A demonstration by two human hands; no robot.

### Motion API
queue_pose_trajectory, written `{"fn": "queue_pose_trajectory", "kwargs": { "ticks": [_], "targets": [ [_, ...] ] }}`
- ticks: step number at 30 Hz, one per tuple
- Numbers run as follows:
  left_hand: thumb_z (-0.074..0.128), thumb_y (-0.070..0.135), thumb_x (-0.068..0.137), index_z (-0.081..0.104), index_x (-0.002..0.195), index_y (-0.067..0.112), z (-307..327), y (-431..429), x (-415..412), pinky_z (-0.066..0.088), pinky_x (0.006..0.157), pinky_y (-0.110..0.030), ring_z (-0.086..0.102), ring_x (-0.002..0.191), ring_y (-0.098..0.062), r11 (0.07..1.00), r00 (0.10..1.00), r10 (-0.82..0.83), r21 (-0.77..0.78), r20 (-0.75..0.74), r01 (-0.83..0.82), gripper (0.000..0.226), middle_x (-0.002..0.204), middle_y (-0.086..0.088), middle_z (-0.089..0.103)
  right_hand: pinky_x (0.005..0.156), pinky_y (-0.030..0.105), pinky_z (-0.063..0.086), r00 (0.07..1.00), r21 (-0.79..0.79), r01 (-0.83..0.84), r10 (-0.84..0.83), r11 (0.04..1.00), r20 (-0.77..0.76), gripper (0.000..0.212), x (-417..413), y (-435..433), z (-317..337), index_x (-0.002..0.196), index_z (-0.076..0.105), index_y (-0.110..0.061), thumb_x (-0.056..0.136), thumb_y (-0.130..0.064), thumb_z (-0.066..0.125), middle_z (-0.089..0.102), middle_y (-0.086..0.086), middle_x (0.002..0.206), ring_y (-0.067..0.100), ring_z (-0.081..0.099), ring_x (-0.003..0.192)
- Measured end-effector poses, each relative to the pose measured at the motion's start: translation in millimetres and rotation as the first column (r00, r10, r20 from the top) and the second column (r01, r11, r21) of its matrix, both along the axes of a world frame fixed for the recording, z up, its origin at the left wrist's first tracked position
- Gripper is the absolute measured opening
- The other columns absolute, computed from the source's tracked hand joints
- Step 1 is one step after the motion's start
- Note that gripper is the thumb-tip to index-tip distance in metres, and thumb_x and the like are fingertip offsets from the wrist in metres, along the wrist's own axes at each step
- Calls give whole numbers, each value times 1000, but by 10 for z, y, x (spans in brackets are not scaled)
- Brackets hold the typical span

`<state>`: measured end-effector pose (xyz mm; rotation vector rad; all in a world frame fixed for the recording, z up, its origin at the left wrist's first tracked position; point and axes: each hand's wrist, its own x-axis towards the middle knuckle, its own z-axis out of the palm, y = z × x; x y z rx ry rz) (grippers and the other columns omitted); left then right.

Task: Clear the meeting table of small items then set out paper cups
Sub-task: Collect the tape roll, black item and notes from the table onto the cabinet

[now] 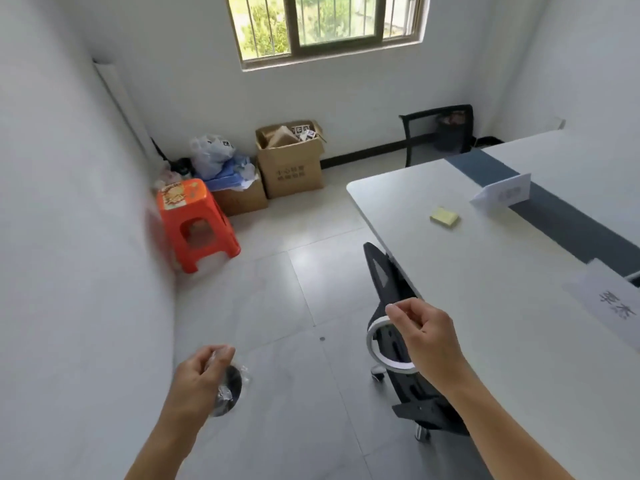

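My left hand (199,375) pinches a black roll wrapped in clear plastic (230,389), held over the floor at lower left. A thin white tape ring (381,344) hangs from the pinched fingers of my right hand (424,336), in front of a black chair back. The white meeting table (485,271) stretches along the right side. On it lie a yellow sticky-note pad (445,217) and two white folded name cards, one far (502,195) and one near (613,303).
A black mesh chair (398,323) is pushed against the table's near edge. Another black chair (440,133) stands at the far end. An orange plastic stool (194,220), cardboard boxes (289,161) and bags (211,154) sit in the far left corner under the window.
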<state>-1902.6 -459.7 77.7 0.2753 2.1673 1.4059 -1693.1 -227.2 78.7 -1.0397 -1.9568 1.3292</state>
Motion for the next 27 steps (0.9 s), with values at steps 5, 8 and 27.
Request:
{"fn": "queue_pose_trajectory", "kwargs": {
  "ticks": [5,8,27],
  "targets": [
    [62,24,93,69,84,6,-41,-478,-732,42,67,-31,54,75,-21,996,996,93,-3,-9,-93,21,83,-14,62,44,13,27,999,5,-36,37,999,-29,22,-644,-245,74,71,67,-14,91,-22,64,39,-1,49,6,30,41],
    [62,22,93,70,84,7,-104,-444,-997,42,67,-30,54,73,-20,997,997,81,13,10,-81,19,81,-11,62,43,14,29,999,19,-13,14,1000,-34,21,-878,-183,152,72,67,-12,91,-20,64,39,6,51,6,32,41],
    [63,24,92,70,81,11,-6,1826,-3717,49,71,-42,60,75,-31,999,998,-29,25,-52,30,19,86,-26,68,45,18,31,973,-20,219,-220,976,-74,20,-3237,1918,-55,70,68,-13,90,-19,65,45,5,52,10,36,45]
  ]
}}
